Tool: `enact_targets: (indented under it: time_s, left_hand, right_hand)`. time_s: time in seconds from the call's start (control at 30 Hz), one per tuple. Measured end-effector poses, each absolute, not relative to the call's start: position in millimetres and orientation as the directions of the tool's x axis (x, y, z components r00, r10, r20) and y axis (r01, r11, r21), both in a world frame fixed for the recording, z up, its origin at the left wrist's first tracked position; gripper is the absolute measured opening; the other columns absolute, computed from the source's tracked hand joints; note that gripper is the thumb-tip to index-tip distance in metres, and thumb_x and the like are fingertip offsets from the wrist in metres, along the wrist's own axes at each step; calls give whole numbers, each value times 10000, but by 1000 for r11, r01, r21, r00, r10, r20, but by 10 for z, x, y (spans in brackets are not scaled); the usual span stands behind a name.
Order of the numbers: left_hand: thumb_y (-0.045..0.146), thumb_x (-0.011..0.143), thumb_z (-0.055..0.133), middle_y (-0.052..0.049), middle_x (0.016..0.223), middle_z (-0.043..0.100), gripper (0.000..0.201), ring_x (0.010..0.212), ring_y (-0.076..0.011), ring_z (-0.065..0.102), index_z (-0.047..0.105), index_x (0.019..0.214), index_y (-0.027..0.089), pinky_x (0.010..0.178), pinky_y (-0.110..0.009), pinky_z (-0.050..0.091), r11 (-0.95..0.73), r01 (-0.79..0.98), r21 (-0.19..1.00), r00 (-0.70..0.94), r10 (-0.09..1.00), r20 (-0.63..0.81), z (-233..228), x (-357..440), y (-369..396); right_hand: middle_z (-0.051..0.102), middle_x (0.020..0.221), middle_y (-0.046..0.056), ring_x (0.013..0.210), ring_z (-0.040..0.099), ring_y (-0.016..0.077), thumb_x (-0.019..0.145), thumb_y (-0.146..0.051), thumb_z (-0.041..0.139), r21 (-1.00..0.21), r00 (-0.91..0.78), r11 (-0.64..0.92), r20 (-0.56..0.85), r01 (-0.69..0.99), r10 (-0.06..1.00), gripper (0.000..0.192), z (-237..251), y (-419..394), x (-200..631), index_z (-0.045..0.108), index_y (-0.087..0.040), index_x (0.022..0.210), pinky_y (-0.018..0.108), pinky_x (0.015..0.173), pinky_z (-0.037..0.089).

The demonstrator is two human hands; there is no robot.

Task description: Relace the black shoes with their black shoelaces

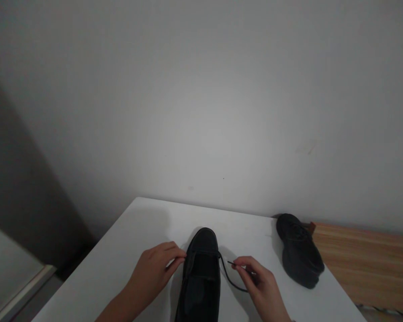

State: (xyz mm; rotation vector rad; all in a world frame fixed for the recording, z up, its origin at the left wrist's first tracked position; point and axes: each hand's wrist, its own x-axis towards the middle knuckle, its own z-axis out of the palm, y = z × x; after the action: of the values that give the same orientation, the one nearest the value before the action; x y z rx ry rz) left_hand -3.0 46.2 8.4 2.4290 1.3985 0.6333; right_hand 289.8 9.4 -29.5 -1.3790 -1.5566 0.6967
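Observation:
A black shoe lies on a white table, toe pointing away from me. My left hand rests against the shoe's left side, its fingertips pinching at the lace end near the front eyelets. My right hand is to the right of the shoe and pinches the tip of the black shoelace, which loops from the shoe's front eyelets out to my fingers.
A second black shoe lies on the table's right edge, next to a lower wooden surface. A plain white wall stands right behind the table. The floor drops away at the left.

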Motion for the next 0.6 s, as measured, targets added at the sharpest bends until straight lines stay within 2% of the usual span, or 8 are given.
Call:
enact_targets:
  time_s: [0.37,0.6]
  left_hand:
    - [149,923,617,-11,912,768,180,851,-190,714,754,961,260,727,-260,500,-519,790,326,471,855,219,-5,116,582]
    - [126,920,604,-23,888,758,192,850,-210,695,752,938,246,711,-279,488,-552,781,291,507,833,219,21,110,585]
  right_hand:
    - [715,725,37,632,665,199,893,-498,627,-867,30,210,250,452,968,306,-356,130,2824,724,-212,848,250,569,529]
    - [726,766,54,679,668,210,906,-503,605,-877,20,193,224,441,974,321,-404,174,2803,714,-205,859,268,600,522]
